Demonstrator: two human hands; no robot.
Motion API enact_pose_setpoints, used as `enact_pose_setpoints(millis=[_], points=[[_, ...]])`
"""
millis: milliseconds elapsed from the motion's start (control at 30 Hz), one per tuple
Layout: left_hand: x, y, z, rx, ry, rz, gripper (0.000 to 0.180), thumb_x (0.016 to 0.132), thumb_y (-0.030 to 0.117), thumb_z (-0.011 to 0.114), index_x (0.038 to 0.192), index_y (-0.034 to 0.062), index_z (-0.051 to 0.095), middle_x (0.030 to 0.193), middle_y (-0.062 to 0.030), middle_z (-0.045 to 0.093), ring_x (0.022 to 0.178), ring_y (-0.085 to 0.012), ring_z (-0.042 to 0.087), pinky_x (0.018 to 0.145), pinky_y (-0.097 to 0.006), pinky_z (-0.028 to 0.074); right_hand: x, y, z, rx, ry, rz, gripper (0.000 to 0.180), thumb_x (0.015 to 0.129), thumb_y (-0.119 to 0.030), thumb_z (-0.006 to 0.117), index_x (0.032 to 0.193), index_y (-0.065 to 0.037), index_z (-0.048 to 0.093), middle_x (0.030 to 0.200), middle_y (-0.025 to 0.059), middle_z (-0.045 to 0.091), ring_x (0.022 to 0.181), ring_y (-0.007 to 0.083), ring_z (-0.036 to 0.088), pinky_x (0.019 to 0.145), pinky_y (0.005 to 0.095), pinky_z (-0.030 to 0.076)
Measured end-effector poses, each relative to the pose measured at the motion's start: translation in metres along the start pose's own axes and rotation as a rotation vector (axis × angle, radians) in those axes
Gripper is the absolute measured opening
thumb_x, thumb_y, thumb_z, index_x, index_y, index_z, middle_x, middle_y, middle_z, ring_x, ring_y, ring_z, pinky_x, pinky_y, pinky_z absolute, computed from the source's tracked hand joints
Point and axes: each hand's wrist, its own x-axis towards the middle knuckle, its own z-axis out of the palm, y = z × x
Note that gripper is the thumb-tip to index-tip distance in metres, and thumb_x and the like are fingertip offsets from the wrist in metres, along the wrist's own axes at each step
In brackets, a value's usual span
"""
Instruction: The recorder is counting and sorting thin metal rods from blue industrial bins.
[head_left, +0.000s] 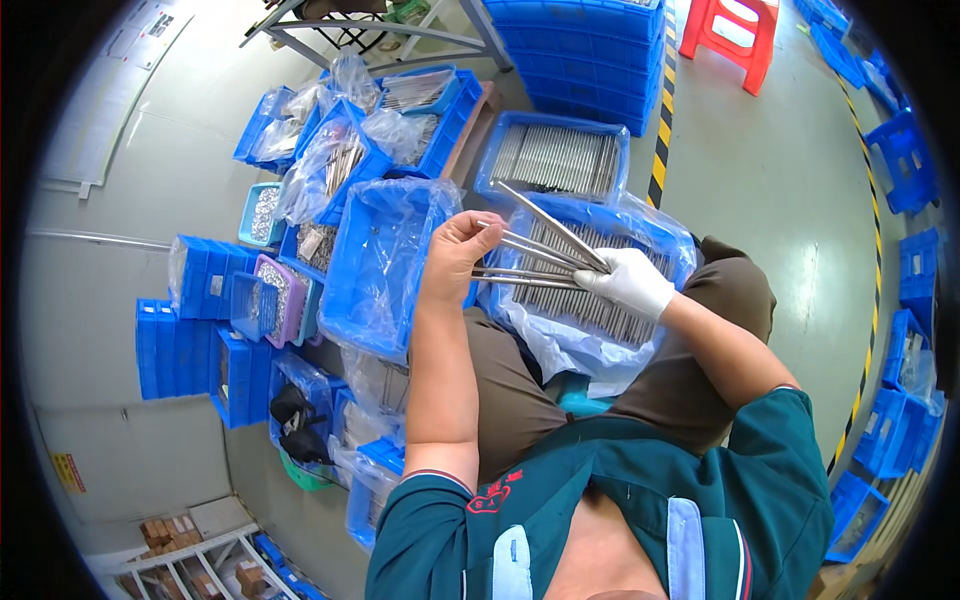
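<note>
My right hand (630, 283), in a white glove, is closed around one end of several thin metal rods (552, 222) that fan out to the left. My bare left hand (460, 250) pinches at the far ends of the lower rods, its thumb and fingertips together. One thicker rod sticks up and away from the others, clear of my left hand. Under both hands stands a blue crate lined with clear plastic (682, 240), filled with rows of similar rods (600, 312). My fingers partly hide which rod ends the left hand grips.
Beyond it sits another crate of rods (555, 158). To the left lies a plastic-lined blue crate (372, 255). Small parts fill a purple basket (290, 305). Stacked blue crates (580, 60) and a red stool (735, 35) stand farther off. My knees flank the near crate.
</note>
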Motion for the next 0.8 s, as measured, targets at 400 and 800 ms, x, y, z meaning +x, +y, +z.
enact_pose_setpoints(millis=[400,800], points=[[0.002,0.017,-0.020,0.027,0.218,0.025,0.015,0.084,0.018,0.066,0.087,0.0033,0.066,0.079,-0.0036,0.065,0.071,-0.0086,0.058,0.066,-0.021,0.044,0.003,0.016,0.002,0.328,-0.222,0.083,0.041,0.088,-0.044,0.055,0.080,-0.004,0.060,0.060,-0.0007,0.051,0.053,0.0088,0.046,0.051,0.0236,0.037],[-0.001,0.011,-0.018,-0.073,-0.016,-0.055,0.013,0.082,0.014,0.067,0.084,0.0019,0.065,0.077,-0.0059,0.065,0.067,-0.0114,0.059,0.067,-0.023,0.047,-0.003,0.009,0.001,0.437,-0.454,0.132,0.049,0.088,-0.053,0.050,0.071,-0.008,0.058,0.054,-0.0014,0.049,0.049,0.0072,0.044,0.045,0.0225,0.033]])
